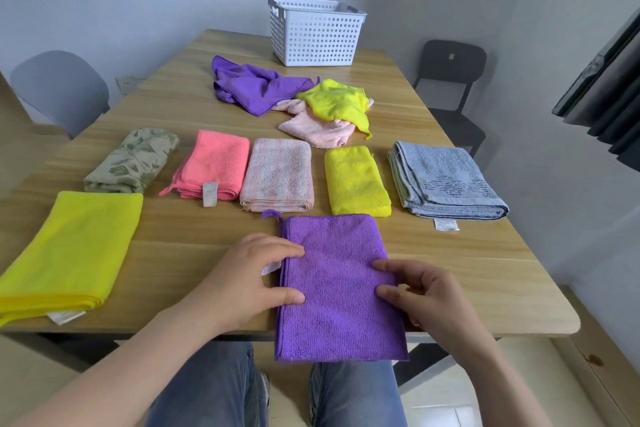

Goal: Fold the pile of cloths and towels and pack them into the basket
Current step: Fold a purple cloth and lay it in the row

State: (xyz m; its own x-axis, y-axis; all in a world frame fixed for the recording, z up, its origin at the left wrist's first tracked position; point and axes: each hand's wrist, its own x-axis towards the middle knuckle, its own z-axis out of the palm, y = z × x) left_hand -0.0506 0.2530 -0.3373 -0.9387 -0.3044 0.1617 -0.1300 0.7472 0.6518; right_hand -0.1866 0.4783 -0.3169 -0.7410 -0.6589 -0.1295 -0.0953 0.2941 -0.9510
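A folded purple cloth (339,288) lies at the table's near edge, its lower end hanging over the edge. My left hand (249,281) rests on its left edge, fingertips and thumb on the fabric. My right hand (426,298) touches its right edge with index finger and thumb. Folded pieces lie in a row behind: a leaf-print cloth (133,160), a coral cloth (214,168), a pale pink towel (277,175), a yellow cloth (355,180) and a blue towel (445,180). A larger folded yellow cloth (72,250) lies at the left. The white perforated basket (315,33) stands at the far end.
An unfolded heap lies between the row and the basket: a purple cloth (251,87), a yellow cloth (337,100) and a pink towel (317,130). The wooden table (460,270) has a grey chair (60,88) at the left and a black chair (450,87) at the right.
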